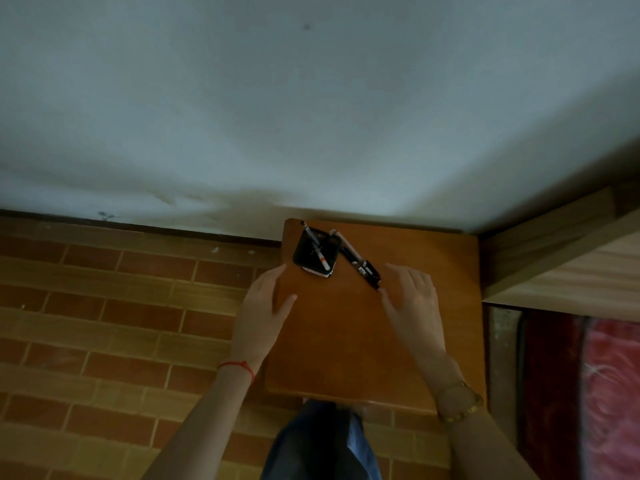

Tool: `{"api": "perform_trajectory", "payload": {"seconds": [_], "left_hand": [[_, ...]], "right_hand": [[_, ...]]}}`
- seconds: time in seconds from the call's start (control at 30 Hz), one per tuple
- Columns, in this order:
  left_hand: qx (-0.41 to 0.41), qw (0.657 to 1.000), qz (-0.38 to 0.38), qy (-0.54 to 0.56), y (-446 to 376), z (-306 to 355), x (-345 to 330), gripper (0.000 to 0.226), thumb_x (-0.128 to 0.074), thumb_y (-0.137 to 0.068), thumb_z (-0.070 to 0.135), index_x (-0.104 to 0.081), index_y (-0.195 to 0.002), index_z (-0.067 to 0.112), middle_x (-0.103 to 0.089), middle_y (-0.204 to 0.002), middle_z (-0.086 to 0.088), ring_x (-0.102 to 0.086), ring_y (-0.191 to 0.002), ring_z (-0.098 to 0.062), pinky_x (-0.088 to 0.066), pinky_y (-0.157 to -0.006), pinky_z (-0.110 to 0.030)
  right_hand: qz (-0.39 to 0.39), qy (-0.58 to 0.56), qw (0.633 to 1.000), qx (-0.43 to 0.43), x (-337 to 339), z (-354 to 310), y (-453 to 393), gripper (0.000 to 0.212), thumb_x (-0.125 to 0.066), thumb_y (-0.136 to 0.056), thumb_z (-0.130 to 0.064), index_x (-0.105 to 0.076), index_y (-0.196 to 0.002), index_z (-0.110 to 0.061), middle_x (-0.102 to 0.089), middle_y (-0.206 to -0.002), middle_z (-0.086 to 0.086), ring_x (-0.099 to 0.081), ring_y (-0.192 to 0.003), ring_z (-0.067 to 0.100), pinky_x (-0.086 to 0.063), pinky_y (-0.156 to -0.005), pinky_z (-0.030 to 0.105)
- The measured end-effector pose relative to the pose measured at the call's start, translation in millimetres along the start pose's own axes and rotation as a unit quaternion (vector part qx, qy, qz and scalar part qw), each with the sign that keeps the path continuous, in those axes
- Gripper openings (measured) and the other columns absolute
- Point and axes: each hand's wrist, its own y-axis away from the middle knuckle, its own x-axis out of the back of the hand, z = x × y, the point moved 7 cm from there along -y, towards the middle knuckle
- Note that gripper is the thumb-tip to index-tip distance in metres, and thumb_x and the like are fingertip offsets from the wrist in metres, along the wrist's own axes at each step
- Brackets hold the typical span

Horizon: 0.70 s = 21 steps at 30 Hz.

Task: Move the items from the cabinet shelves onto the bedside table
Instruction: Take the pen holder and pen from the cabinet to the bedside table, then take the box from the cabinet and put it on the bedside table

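Note:
A brown wooden bedside table (346, 341) stands against the pale wall. On its far left corner sits a black pen holder (313, 254) with a white pen in it. Several pens (360, 265) lie spilled on the top just right of the holder. My left hand (263, 306) hovers at the table's left edge, fingers straight, holding nothing. My right hand (412, 299) is spread above the table top just right of the loose pens, fingers relaxed and empty. No cabinet is in view.
A wooden bed frame (561, 258) runs along the right, with a red patterned mattress (609, 386) below it. The floor (104, 323) on the left is brick-patterned. My leg in dark trousers (318, 445) stands at the table's near edge.

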Motion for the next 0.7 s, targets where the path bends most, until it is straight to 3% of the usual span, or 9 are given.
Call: {"api": "perform_trajectory", "payload": {"seconds": [0.13, 0.3, 0.57, 0.7], "left_hand": [[-0.095, 0.992, 0.024, -0.083, 38, 47, 62, 0.049, -0.059, -0.093, 0.026, -0.048, -0.140, 0.015, -0.052, -0.141, -0.003, -0.051, -0.129, -0.016, -0.035, -0.106, -0.024], [-0.187, 0.974, 0.048, -0.121, 84, 109, 116, 0.047, -0.062, -0.089, 0.017, -0.053, -0.134, 0.011, -0.059, -0.132, -0.008, -0.059, -0.118, -0.021, -0.052, -0.100, -0.038], [-0.257, 0.953, 0.063, -0.148, 140, 186, 154, 0.048, -0.069, -0.086, 0.014, -0.056, -0.132, 0.010, -0.064, -0.124, -0.009, -0.064, -0.110, -0.022, -0.049, -0.097, -0.032], [-0.297, 0.943, 0.041, -0.141, 160, 213, 161, 0.047, -0.066, -0.088, 0.016, -0.055, -0.133, 0.012, -0.063, -0.126, -0.006, -0.065, -0.108, -0.021, -0.049, -0.096, -0.031]], "right_hand": [[0.004, 0.012, 1.000, 0.002, 66, -23, 28, 0.042, -0.067, -0.086, -0.015, -0.055, -0.127, -0.014, -0.060, -0.120, 0.004, -0.049, -0.118, 0.019, -0.033, -0.101, 0.026], [0.042, 0.016, 0.999, 0.009, 152, -50, 67, 0.042, -0.067, -0.085, -0.015, -0.056, -0.125, -0.013, -0.061, -0.118, 0.004, -0.051, -0.116, 0.020, -0.042, -0.101, 0.034], [0.089, -0.004, 0.995, -0.031, 236, -73, 130, 0.041, -0.066, -0.086, -0.017, -0.056, -0.126, -0.012, -0.061, -0.117, 0.006, -0.051, -0.113, 0.022, -0.046, -0.098, 0.041], [0.115, -0.009, 0.991, -0.071, 267, -81, 166, 0.040, -0.063, -0.089, -0.019, -0.054, -0.127, -0.015, -0.060, -0.116, 0.002, -0.049, -0.113, 0.019, -0.045, -0.099, 0.039]]}}
